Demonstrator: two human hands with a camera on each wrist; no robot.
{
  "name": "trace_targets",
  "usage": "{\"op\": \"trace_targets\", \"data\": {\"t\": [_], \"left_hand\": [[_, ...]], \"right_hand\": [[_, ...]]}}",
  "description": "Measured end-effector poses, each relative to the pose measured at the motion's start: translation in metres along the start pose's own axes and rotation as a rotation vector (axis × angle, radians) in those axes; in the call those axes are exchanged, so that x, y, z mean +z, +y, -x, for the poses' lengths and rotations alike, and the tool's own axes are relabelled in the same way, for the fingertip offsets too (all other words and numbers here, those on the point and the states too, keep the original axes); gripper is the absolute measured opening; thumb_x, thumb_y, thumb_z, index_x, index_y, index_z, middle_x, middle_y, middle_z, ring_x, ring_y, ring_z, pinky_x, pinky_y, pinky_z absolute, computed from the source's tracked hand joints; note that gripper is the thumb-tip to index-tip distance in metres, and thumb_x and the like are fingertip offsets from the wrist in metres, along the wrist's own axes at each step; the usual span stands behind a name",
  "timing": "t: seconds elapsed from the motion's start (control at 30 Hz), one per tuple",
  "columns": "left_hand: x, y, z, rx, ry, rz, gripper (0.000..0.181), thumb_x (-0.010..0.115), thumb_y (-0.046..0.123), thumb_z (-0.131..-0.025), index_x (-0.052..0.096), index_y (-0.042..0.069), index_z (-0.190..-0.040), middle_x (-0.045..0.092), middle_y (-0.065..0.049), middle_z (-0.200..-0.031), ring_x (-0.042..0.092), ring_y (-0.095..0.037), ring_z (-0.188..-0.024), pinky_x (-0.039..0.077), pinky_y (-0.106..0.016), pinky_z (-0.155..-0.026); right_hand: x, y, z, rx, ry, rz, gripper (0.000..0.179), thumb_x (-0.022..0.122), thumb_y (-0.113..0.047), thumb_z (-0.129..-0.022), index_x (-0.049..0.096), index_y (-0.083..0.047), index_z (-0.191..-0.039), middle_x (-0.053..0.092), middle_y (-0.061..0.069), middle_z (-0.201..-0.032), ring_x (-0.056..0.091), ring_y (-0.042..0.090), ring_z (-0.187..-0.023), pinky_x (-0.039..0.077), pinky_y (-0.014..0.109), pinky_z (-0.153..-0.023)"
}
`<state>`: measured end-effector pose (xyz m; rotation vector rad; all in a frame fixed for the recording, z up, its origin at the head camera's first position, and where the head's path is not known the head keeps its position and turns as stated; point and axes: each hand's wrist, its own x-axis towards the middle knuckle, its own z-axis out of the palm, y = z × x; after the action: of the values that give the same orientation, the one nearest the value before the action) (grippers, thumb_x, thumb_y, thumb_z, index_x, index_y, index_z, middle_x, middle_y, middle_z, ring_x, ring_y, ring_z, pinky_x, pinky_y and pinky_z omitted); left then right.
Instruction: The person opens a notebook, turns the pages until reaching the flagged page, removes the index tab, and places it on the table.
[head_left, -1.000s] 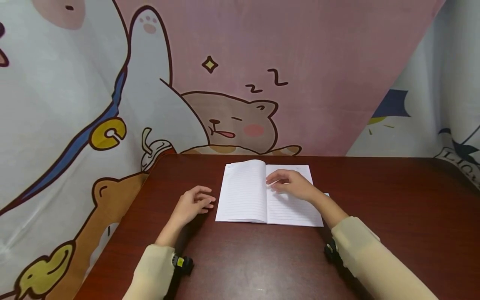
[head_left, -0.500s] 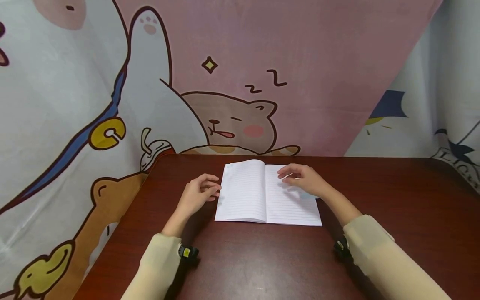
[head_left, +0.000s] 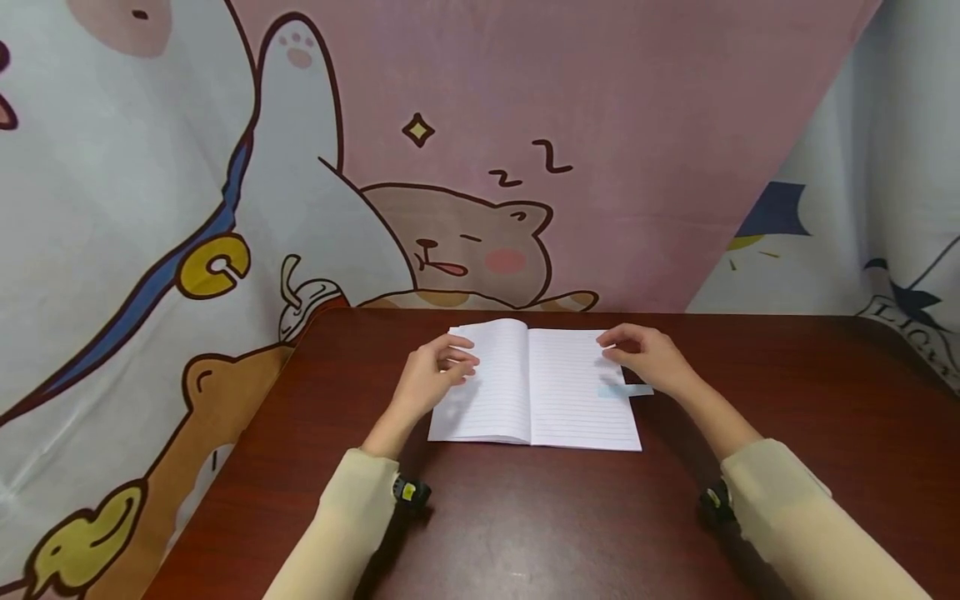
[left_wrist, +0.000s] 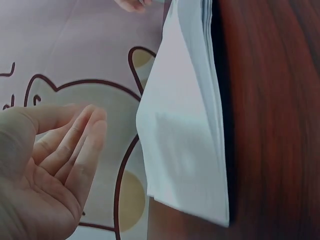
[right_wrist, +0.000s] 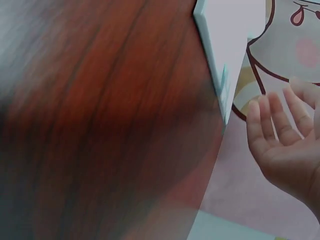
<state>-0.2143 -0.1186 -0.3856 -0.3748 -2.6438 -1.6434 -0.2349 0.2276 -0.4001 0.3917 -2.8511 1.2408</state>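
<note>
A lined notebook (head_left: 491,400) lies spread on the table, its left pages bulging upward near the fold. Across its right page's outer edge sits a pale blue strip (head_left: 626,390), part of it sticking out past the paper. The left hand (head_left: 423,379) hovers over the left page's outer side, fingers loosely bent and holding nothing. In the left wrist view that hand (left_wrist: 55,165) is apart from the pages. Above the right page's upper outer edge is the right hand (head_left: 652,358), fingers relaxed with nothing between them. The right wrist view shows this hand (right_wrist: 285,135) clear of the paper.
The dark reddish-brown table (head_left: 480,517) extends on both sides of the notebook. Behind it hangs a cloth (head_left: 637,167) printed with cartoon animals. A small black wrist device (head_left: 411,492) sits at the left cuff, another (head_left: 716,500) at the right.
The right hand has moved rightward from the notebook's middle to its outer edge, uncovering the blue strip. The left hand has shifted right and up, from beside the notebook to over its left page.
</note>
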Motion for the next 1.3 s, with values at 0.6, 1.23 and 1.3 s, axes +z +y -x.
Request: {"op": "trace_targets", "data": {"t": [0.6,1.23,1.3], "left_hand": [[0.055,0.005,-0.012,0.109,-0.043,0.011,0.039,0.075,0.005,-0.086,0.063,0.0,-0.123,0.069,-0.018,-0.123,0.067,-0.032,-0.116,0.054,-0.04,-0.1],[0.081,-0.007,-0.012,0.088,-0.263,-0.331,0.067,0.083,0.017,-0.08,0.054,0.006,-0.14,0.045,-0.007,-0.155,0.034,-0.03,-0.148,0.028,-0.044,-0.122],[0.082,-0.008,-0.012,0.076,-0.276,-0.342,0.067,0.083,0.016,-0.081,0.054,0.007,-0.14,0.045,-0.006,-0.155,0.033,-0.031,-0.149,0.027,-0.045,-0.122]], "right_hand": [[-0.016,0.032,0.02,0.208,-0.042,0.102,0.044,0.063,-0.032,-0.098,0.061,0.002,-0.127,0.056,0.032,-0.132,0.061,0.039,-0.104,0.051,0.047,-0.083],[-0.015,0.034,0.023,0.138,-0.237,0.073,0.027,0.072,-0.028,-0.09,0.072,-0.002,-0.099,0.063,0.003,-0.082,0.05,0.015,-0.071,0.044,0.027,-0.061],[-0.016,0.034,0.022,0.131,-0.24,0.064,0.025,0.072,-0.026,-0.091,0.072,-0.002,-0.098,0.061,0.002,-0.081,0.049,0.015,-0.071,0.043,0.027,-0.061]]}}
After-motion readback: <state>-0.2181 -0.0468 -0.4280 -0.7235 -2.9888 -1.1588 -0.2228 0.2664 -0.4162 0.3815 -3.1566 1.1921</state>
